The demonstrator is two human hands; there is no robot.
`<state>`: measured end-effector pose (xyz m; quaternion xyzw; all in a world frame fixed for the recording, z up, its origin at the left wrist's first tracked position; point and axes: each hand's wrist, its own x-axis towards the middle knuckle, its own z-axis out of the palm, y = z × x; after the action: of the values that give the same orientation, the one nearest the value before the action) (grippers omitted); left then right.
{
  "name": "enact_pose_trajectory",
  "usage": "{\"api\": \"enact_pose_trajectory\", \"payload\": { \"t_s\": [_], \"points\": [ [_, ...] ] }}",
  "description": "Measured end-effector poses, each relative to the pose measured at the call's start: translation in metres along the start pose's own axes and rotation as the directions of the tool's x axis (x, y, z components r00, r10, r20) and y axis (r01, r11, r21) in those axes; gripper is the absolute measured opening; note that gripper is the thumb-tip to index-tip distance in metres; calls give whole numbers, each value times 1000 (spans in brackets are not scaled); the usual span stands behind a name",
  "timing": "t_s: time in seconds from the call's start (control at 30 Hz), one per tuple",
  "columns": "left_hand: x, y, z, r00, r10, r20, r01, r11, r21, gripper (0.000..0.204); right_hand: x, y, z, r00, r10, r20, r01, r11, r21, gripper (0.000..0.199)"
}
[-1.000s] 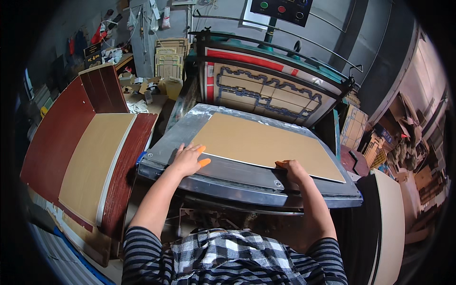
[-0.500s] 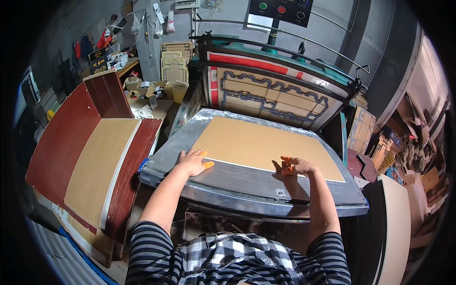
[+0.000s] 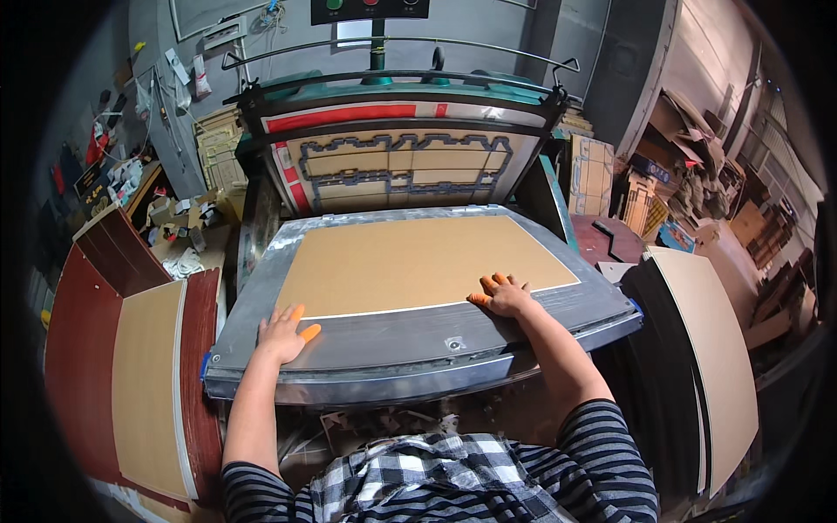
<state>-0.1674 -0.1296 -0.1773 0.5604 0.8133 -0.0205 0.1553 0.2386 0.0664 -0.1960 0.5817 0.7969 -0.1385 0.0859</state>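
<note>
A tan cardboard sheet (image 3: 410,261) with a white near edge lies flat on the grey metal platen (image 3: 384,342) of a press. Beside the sheet's near left corner, my left hand (image 3: 283,335) rests with its fingers spread, the tips by the edge. My right hand (image 3: 504,295) lies spread over the sheet's near edge, toward the right. Orange finger covers show on some fingers of both hands. Neither hand grips anything. Behind the sheet, the raised upper half of the press carries a die board (image 3: 362,166) with dark outlined shapes.
At left, a reddish-brown stand (image 3: 83,349) holds a stack of tan sheets (image 3: 148,383). Dark-sided sheets with a pale face (image 3: 719,366) stand at right. A control box (image 3: 370,9) is mounted above the press. Cardboard scraps (image 3: 689,139) pile up at the far right.
The view has swung right, so the press sits further left in it. My right hand's fingers, bent and bunched before, are now spread over the sheet's edge. My left hand stays by the near left corner.
</note>
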Motion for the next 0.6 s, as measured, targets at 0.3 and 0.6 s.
{"api": "enact_pose_trajectory", "payload": {
  "t_s": [0.3,0.6],
  "points": [
    [11,125,12,879,476,-13,-474,876,89,78,-1,-4,-6,999,13,31,-12,1000,-7,77],
    [32,130,36,895,436,88,-440,897,33,78,56,-56,-117,839,-258,-478,287,958,-14,74]
  ]
}}
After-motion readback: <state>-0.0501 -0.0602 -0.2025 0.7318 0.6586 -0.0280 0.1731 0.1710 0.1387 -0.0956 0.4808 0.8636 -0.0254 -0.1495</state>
